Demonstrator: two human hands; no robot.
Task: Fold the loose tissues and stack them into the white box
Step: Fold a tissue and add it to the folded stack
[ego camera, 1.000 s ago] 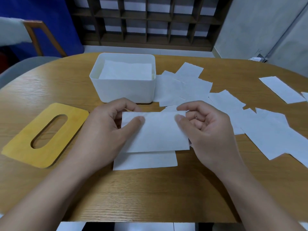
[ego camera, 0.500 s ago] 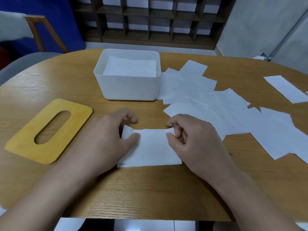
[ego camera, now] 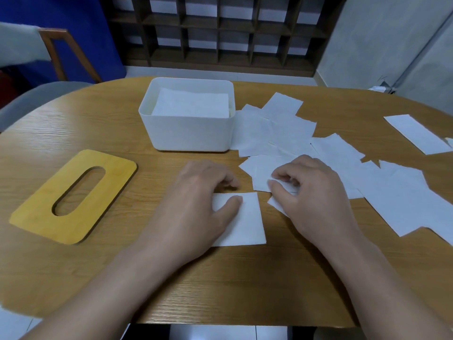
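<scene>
The left hand (ego camera: 196, 207) lies on a folded tissue (ego camera: 242, 222) on the wooden table (ego camera: 220, 278), with its thumb pressing the top and its fingers curled at the far edge. The right hand (ego camera: 311, 192) pinches the edge of another tissue (ego camera: 262, 171) just beside it. Many loose tissues (ego camera: 404, 200) lie spread out to the right. The white box (ego camera: 191, 133) stands behind the hands with folded tissues (ego camera: 191, 104) stacked inside. A yellow lid (ego camera: 73, 197) with a long hole lies on the left.
</scene>
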